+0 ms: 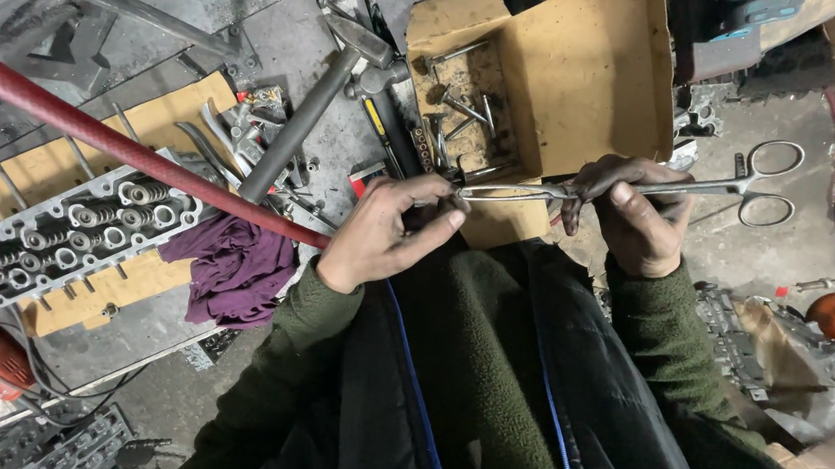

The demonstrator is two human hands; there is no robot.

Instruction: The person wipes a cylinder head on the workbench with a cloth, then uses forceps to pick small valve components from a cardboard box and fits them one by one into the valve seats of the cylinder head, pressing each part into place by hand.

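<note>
Cluttered workshop floor below: right hand (pixel 637 220) grips long forceps (pixel 636 188) mid-shaft, left hand (pixel 388 232) pinches something tiny at their tips, cardboard box (pixel 545 87) just beyond; steady alignment needed next

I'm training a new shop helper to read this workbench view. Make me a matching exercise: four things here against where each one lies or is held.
Things:
1. forceps
2. purple rag
3. hammer
4. loose bolts

Places:
A. inside the cardboard box
B. beside the cylinder head
C. held between the left hand and right hand
D. on the metal bench, left of the box

Pairs: 1-C, 2-B, 3-D, 4-A
</note>
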